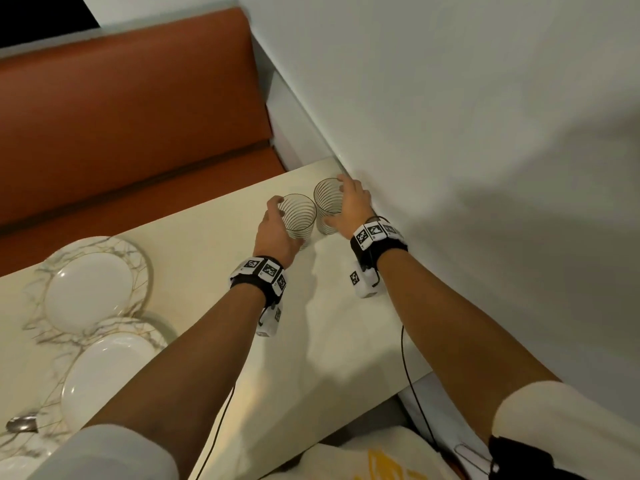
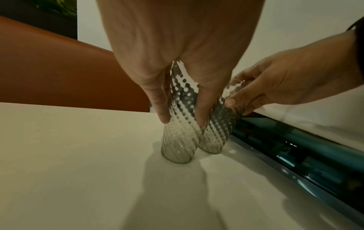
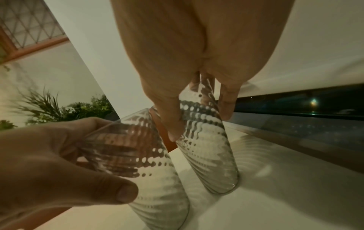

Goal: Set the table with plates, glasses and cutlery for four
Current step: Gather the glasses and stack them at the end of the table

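Standing at the far corner of a cream table (image 1: 214, 278), next to a white wall (image 1: 450, 116) and in front of an orange bench (image 1: 131, 109), are two ribbed glasses, bases on the tabletop, sides touching or nearly so. Left glass (image 1: 298, 216) sits nearer the bench; right glass (image 1: 327, 206) sits just beside the wall edge. Left hand (image 1: 277, 233) grips the left glass from above and the side: in the left wrist view the thumb and fingers (image 2: 160, 107) run down opposite sides of the glass wall, tips about halfway down. Right hand (image 1: 351, 209) grips the right glass the same way, thumb on the near side, fingers (image 3: 226, 105) on the wall side, curled round the upper half. Both hands closed around glass, neither slack. Two white plates with marbled gold-veined rims lie well apart from the glasses at the table's left: far plate (image 1: 93, 282), near plate (image 1: 104, 372) overlapping its edge. Spoon (image 1: 20, 424) lies at lower left beside the near plate. Black-and-white marker bands on both wrists.
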Action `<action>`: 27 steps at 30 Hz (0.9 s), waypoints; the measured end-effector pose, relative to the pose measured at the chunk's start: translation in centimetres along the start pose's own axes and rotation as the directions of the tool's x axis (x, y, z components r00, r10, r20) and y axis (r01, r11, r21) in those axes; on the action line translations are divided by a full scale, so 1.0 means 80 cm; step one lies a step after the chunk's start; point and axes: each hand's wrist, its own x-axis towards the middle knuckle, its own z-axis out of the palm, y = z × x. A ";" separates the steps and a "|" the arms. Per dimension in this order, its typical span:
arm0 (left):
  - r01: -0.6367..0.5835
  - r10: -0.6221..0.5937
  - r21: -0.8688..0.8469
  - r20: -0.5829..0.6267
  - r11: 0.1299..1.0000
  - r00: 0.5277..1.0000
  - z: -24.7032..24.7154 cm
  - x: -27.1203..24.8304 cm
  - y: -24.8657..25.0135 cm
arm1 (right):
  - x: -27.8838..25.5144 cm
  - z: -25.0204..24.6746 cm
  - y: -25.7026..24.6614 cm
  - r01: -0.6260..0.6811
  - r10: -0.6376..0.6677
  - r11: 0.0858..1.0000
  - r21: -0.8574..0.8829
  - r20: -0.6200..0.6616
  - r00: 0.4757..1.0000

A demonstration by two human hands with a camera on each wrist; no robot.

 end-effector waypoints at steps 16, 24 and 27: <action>0.070 -0.075 0.086 0.060 0.994 0.995 -0.010 -0.004 0.000 | -0.012 -0.013 -0.028 -0.080 0.086 0.969 -0.232 0.016 0.996; 0.043 -0.052 0.151 0.054 0.988 0.997 -0.076 -0.063 -0.055 | -0.078 -0.040 -0.078 0.058 -0.107 0.959 -0.277 -0.167 0.980; 0.073 -0.075 0.089 0.015 0.993 0.997 -0.115 -0.099 -0.091 | -0.103 -0.010 -0.111 0.123 -0.169 0.954 -0.272 -0.156 0.973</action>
